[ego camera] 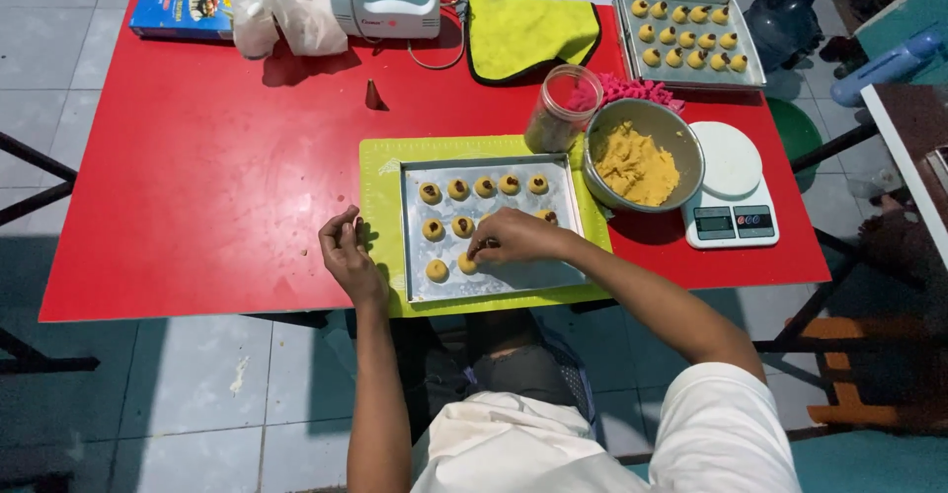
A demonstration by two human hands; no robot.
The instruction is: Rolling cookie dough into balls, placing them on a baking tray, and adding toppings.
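Head view: a soft, fragile dough ball (pixel 467 263) on the tray (pixel 568 219) is pinched by right hand (pixel 513 236) fingertips; left hand (pixel 348 248), beside the tray, is loosely curled, empty.

Person's wearing a plain white short-sleeved tee, loose fit, with the sleeves ending above the elbows. Forearms are bare, and both the left hand (pixel 348 252) and right hand (pixel 513 235) have no gloves.

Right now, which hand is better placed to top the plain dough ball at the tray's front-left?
Probably the left hand: it hovers beside the tray, pinching something small and dark, near the plain dough ball. The right hand is on its neighbour.
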